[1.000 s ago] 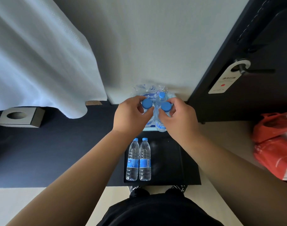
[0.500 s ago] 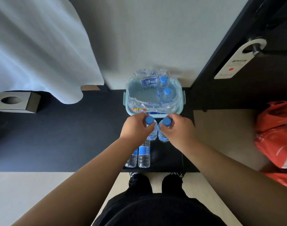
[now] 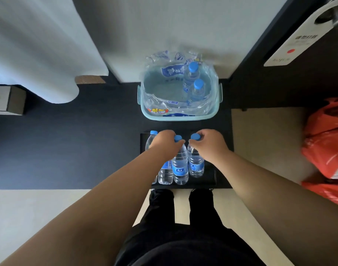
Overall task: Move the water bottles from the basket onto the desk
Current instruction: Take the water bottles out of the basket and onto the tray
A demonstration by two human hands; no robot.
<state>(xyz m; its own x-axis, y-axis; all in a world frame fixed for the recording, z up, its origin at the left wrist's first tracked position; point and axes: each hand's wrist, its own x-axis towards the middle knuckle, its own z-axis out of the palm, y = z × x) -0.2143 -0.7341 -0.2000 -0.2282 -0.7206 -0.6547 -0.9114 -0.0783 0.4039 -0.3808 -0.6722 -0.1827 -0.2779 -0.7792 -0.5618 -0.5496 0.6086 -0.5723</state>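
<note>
Gripping ribbed bottles (image 3: 180, 166): left hand (image 3: 164, 144), right hand (image 3: 209, 144)

This looks like a hotel guest room. A white door hanger (image 3: 290, 45) with printed characters and a red dot hangs from the lever handle (image 3: 335, 14) of a dark door (image 3: 279, 83). A long dark desk (image 3: 68, 150) runs along the white wall and carries a black service tray (image 3: 210, 179) lined with small labelled water bottles (image 3: 180, 169), the usual guest supply. At the desk's far left sits a square tissue box cover (image 3: 12, 100) under a pale curtain (image 3: 30, 45). The floor (image 3: 30, 217) is plain beige.
</note>
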